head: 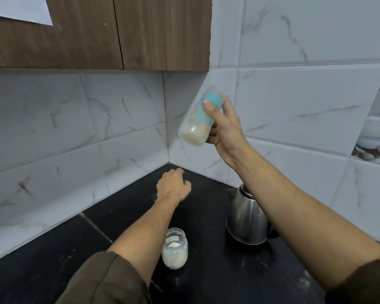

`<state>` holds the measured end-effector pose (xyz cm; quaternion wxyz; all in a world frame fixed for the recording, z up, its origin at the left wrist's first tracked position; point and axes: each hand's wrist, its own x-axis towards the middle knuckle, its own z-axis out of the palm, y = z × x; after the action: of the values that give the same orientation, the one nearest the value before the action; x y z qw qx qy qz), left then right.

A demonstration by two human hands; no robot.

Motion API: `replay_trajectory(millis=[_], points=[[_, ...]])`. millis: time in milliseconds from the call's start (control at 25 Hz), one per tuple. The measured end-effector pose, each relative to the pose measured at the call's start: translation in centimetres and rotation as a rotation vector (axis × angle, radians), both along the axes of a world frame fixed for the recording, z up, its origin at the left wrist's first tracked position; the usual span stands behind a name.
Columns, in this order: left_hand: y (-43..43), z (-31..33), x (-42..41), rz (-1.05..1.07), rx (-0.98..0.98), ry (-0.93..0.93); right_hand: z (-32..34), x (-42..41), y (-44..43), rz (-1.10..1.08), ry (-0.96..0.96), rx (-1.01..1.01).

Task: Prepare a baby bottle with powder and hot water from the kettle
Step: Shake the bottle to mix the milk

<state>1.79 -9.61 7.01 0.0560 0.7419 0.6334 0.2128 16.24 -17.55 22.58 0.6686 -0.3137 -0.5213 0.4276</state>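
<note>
Head view: right grip wraps round a baby bottle, thumb across its teal band, holding it high above the tabletop, apparently to shake the milky mix; the bottle is blurred. Its long axis is tilted, base down toward the left grip, capped top up toward the tiled wall. Left grip, fingers loosely curled and pinching nothing, hangs low and seemingly idle. Steel kettle stands below the right forearm; open powder jar sits nearer the person than the left grip
</note>
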Motion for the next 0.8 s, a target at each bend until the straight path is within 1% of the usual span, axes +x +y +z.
replay_trajectory(millis=[40,80,120,200,240,280,320,400,440,480,520,640,680,720,760,800], points=[[-0.1,0.1,0.1,-0.003,0.0,-0.003,-0.2,-0.1,-0.2,0.01,-0.123,0.035],[-0.1,0.2,0.3,-0.008,0.006,-0.005,-0.3,-0.1,-0.3,0.001,-0.132,0.055],[-0.3,0.4,0.4,-0.012,0.01,-0.003,-0.3,-0.2,-0.4,-0.026,-0.041,0.055],[-0.5,0.4,0.4,-0.016,0.016,0.004,-0.1,-0.4,-0.1,-0.108,0.306,-0.002],[-0.5,0.4,0.3,-0.015,0.018,0.002,0.0,-0.3,0.1,-0.118,0.426,-0.021],[-0.6,0.4,0.2,-0.012,0.017,-0.002,0.2,-0.4,0.0,-0.102,0.439,-0.026],[-0.6,0.5,0.1,-0.009,0.018,-0.002,0.3,-0.4,-0.3,-0.074,0.337,-0.027],[-0.6,0.6,0.2,-0.01,0.017,-0.003,0.2,-0.5,-1.2,-0.008,-0.04,0.009],[-0.7,0.7,0.3,-0.014,0.016,-0.006,0.0,-0.5,-1.5,0.021,-0.179,0.034],[-0.8,0.8,0.4,-0.018,0.019,-0.008,-0.1,-0.4,-1.5,0.032,-0.19,0.044],[-0.9,0.9,0.5,-0.019,0.023,-0.006,-0.1,-0.4,-1.5,0.018,-0.09,0.044],[-1.2,0.7,0.3,-0.023,0.029,0.001,0.3,-0.2,-0.6,-0.089,0.45,-0.058],[-1.2,0.7,0.2,-0.021,0.027,-0.001,0.4,-0.3,-0.6,-0.085,0.533,-0.066],[-1.3,0.7,0.1,-0.016,0.025,-0.002,0.5,-0.3,-0.8,-0.072,0.491,-0.069],[-1.3,0.6,0.0,-0.01,0.024,0.002,0.5,-0.4,-1.3,-0.052,0.347,-0.058],[-1.2,0.6,0.0,-0.008,0.024,0.007,0.4,-0.7,-1.8,-0.038,0.14,-0.023]])
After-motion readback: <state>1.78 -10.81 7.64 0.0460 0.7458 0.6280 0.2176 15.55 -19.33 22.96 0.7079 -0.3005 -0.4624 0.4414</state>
